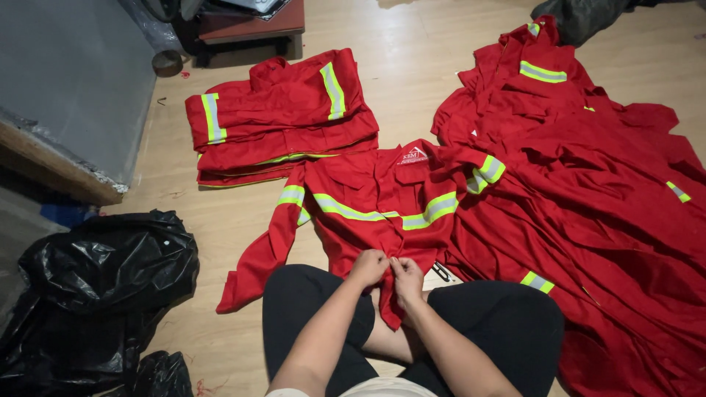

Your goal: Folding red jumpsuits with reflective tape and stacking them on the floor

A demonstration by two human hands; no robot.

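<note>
A red work coverall (368, 206) with yellow-grey reflective stripes lies spread on the wooden floor in front of my crossed legs. My left hand (369, 266) and my right hand (407, 278) sit side by side at its front opening near the waist. Both pinch the red fabric at the middle seam. The coverall's left sleeve (257, 254) stretches out toward the lower left.
A folded stack of red coveralls (279, 117) lies behind on the left. A large loose heap of red coveralls (588, 184) covers the right. Black plastic bags (103, 287) sit at the lower left. A grey panel (73, 81) leans at the upper left beside a tape roll (168, 63).
</note>
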